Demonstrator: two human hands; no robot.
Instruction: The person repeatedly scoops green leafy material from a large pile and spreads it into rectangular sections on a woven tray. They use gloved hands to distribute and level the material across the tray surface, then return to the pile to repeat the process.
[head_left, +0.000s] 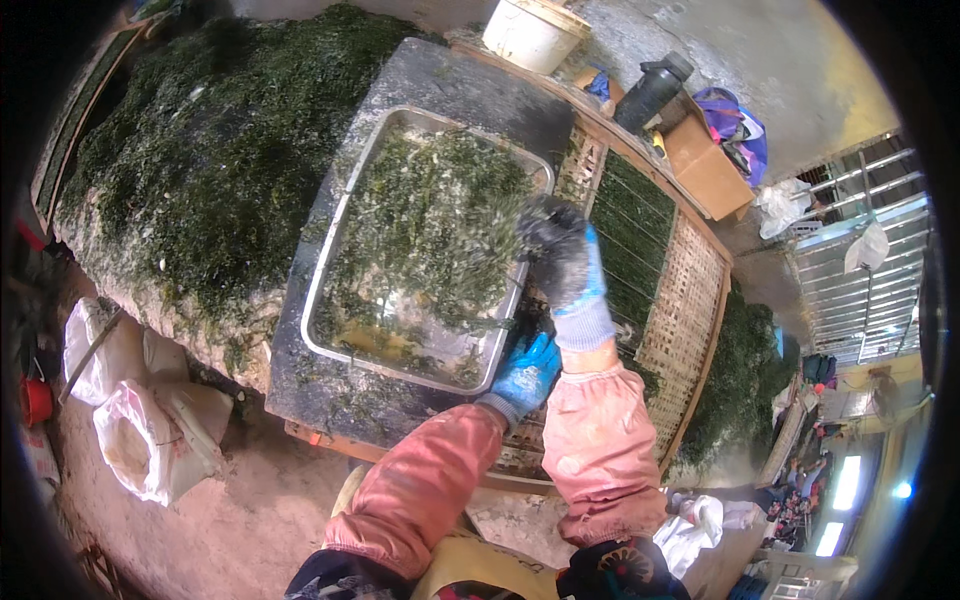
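Note:
A rectangular metal tray (321, 277) sits on a dark board (300, 390). In it lie chopped, leafy greens (427, 202), perhaps seaweed, with whitish bits and yellowish liquid near the lower edge. My right hand (556, 251), in a blue knit glove with a dark coating, is blurred over the tray's right rim. Blurred green bits surround its fingers, and its grip is unclear. Below it, my left hand (529, 373), in a blue glove, is beside the tray's lower right corner. Its fingertips reach towards a woven rack; whether they hold anything is hidden.
A large heap of greens (225, 150) lies left of the board. The woven rack (690, 300) at right bears a dark green sheet (630, 225). Beyond its far edge stand a white bucket (534, 34), a black bottle (652, 90) and a cardboard box (701, 165). White sacks (142, 405) lie lower left.

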